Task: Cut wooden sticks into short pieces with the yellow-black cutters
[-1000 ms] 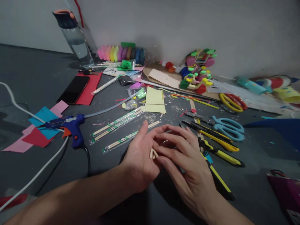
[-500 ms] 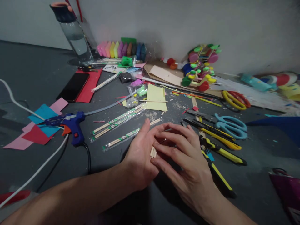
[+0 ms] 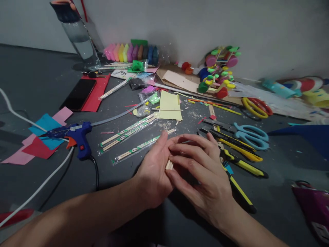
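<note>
Several short wooden stick pieces (image 3: 169, 165) lie in the palm of my left hand (image 3: 155, 171), which is cupped with its palm turned up. My right hand (image 3: 203, 171) curves over them from the right, its thumb and fingertips touching the pieces and the left palm. Parts of the pieces are hidden under the right fingers. Just beyond my hands is a wrapped pair of chopsticks (image 3: 136, 150), with more wrapped chopsticks (image 3: 125, 134) behind it.
A blue glue gun (image 3: 82, 139) lies on the left near a phone (image 3: 78, 94) and a water bottle (image 3: 79, 41). Blue scissors (image 3: 252, 137), cutters and yellow-black pliers (image 3: 241, 193) lie on the right. Yellow paper (image 3: 169, 103) and small wheeled models (image 3: 218, 79) are farther back.
The view has shifted slightly. My hands stay cupped together, and the stick pieces sit a little differently between palm and fingertips.
</note>
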`<state>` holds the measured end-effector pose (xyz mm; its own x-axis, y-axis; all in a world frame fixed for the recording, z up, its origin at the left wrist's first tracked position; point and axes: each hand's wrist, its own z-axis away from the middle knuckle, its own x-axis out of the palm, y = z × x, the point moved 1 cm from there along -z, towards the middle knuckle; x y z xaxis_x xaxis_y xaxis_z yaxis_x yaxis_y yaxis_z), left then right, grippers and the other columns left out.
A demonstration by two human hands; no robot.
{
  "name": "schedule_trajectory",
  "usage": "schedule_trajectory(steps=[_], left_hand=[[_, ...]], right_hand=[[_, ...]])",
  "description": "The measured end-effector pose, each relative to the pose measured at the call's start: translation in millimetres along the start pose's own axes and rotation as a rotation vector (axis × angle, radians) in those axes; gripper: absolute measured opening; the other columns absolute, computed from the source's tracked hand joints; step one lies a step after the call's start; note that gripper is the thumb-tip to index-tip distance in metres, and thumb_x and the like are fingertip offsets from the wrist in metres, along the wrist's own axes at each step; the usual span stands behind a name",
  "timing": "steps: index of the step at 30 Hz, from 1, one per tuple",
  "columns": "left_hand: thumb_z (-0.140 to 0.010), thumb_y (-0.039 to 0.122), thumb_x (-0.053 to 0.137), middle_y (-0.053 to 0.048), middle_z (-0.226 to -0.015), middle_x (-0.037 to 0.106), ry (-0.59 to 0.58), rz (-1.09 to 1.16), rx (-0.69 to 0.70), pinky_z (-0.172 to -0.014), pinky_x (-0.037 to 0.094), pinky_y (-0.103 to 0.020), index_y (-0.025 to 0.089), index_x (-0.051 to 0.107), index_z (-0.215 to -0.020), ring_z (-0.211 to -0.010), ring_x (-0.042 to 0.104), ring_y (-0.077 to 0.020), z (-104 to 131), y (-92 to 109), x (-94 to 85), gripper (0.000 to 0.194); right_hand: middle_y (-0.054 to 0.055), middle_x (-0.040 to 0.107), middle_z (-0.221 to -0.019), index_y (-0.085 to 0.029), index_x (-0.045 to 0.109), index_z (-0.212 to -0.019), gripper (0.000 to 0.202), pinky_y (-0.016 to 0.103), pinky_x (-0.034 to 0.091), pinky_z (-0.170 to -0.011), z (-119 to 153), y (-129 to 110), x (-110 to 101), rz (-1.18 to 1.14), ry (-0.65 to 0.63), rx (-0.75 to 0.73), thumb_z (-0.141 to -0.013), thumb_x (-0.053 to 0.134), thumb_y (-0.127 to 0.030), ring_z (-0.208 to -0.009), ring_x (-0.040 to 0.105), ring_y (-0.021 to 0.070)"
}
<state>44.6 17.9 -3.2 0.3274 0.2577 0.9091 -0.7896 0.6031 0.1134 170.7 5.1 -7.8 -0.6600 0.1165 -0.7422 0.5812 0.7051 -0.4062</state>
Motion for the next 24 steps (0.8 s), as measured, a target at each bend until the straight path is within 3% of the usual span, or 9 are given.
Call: schedule_trajectory(steps=[5,10,13,17,24], left_hand=[[-0.105,0.036,0.034,-0.004,-0.079,0.062,0.05,-0.208,0.034,-0.066,0.047,-0.022,0.013,0.066,-0.095,-0.073,0.062,-0.0141,1.0,-3.3,-4.9,0.041],[-0.094,0.03,0.06,0.001,-0.071,0.056,-0.066,-0.766,0.11,-0.069,0.04,-0.023,0.015,0.066,-0.076,-0.068,0.05,-0.0114,7.2,-1.1,-6.9,0.024],[-0.091,0.026,0.061,-0.001,-0.073,0.059,-0.053,-1.005,0.186,-0.072,0.039,-0.024,0.014,0.07,-0.073,-0.073,0.05,-0.0133,8.5,4.6,-4.9,0.023],[-0.091,0.025,0.058,-0.003,-0.074,0.062,-0.054,-1.111,0.2,-0.083,0.04,-0.028,0.016,0.075,-0.07,-0.082,0.054,-0.0185,8.5,8.7,-4.4,0.029],[-0.091,0.024,0.057,-0.004,-0.082,0.067,-0.028,-1.115,0.246,-0.089,0.038,-0.03,0.019,0.08,-0.075,-0.089,0.057,-0.0199,9.1,5.7,-4.3,0.028]], right_hand=[[0.005,0.074,-0.107,-0.023,0.068,-0.1,0.013,0.064,0.023,-0.115,-0.7,3.4,-13.8,0.055,0.045,-0.016,-0.087,0.069,-0.02,-0.122,0.055,0.0299],[0.006,0.074,-0.105,-0.023,0.066,-0.099,0.014,0.062,0.022,-0.117,-0.9,11.6,-30.2,0.183,0.128,-0.032,-0.087,0.068,-0.018,-0.122,0.056,0.0299],[0.006,0.074,-0.106,-0.022,0.066,-0.101,0.016,0.062,0.02,-0.118,-0.1,15.6,-34.5,0.206,0.105,-0.068,-0.086,0.069,-0.019,-0.122,0.056,0.0299],[0.004,0.074,-0.107,-0.024,0.067,-0.103,0.018,0.06,0.022,-0.119,-0.3,17.5,-35.8,0.2,0.069,-0.092,-0.086,0.07,-0.019,-0.12,0.059,0.0289],[0.005,0.073,-0.108,-0.025,0.068,-0.112,0.022,0.055,0.039,-0.112,-0.8,23.1,-34.9,-0.014,0.036,-0.02,-0.091,0.069,-0.031,-0.12,0.059,0.0273]])
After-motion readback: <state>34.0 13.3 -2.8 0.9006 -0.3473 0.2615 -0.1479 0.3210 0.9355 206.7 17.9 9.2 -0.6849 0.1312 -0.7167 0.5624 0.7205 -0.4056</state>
